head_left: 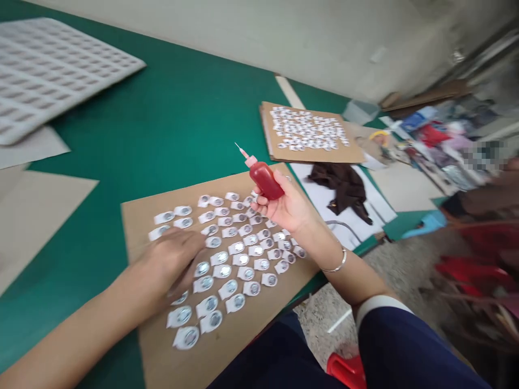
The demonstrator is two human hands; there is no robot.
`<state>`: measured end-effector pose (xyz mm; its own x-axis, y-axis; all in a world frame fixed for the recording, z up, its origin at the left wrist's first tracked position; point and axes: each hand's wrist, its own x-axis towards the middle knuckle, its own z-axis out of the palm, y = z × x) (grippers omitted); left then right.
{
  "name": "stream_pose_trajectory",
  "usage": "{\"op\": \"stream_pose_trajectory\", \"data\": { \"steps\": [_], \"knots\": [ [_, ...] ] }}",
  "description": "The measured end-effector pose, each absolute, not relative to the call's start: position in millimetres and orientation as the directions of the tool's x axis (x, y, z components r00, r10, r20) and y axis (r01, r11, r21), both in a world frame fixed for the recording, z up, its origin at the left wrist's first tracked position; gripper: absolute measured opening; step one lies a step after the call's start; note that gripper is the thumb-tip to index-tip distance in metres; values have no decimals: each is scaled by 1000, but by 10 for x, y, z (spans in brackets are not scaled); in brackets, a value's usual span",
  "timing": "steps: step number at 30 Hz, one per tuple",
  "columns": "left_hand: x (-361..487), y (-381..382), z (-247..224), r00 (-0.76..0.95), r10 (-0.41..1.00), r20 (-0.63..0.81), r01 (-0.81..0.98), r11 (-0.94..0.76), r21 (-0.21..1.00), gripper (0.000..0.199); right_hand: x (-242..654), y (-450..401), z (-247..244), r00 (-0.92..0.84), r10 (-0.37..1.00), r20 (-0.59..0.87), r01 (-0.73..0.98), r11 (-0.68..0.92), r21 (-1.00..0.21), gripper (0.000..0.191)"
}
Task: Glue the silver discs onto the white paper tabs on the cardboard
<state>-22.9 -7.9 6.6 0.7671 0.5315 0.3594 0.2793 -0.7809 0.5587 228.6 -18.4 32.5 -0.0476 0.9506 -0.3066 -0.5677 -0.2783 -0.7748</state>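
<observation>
A brown cardboard sheet lies on the green table, bearing many small white tabbed pieces, each with a shiny round disc. Over the sheet's right part, my right hand is wrapped round a red squeeze bottle, whose pink cap and thin nozzle point up and left. My left hand is low over the left part of the sheet, among the pieces. Its fingers are bent downward and blurred, and whether they grip a piece cannot be seen.
Behind, a second cardboard stack carries similar pieces. A white gridded tray stands at the back left, above loose sheets. Dark cloth lies on white paper at the right. A red stool is below the table edge.
</observation>
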Motion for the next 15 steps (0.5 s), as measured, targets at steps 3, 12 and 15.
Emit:
{"op": "stream_pose_trajectory", "data": {
  "steps": [3,12,15],
  "knots": [
    [-278,26,-52,854,454,253,348,-861,371,17,2666,-211,355,201,963,-179,-459,-69,-886,35],
    [-302,66,-70,858,453,244,357,-865,352,15,3814,-568,54,642,706,298,736,-461,-496,45],
    [-314,76,-64,868,446,217,352,-862,364,16,3927,-663,-33,633,714,300,757,-487,-437,42]
  ]
}}
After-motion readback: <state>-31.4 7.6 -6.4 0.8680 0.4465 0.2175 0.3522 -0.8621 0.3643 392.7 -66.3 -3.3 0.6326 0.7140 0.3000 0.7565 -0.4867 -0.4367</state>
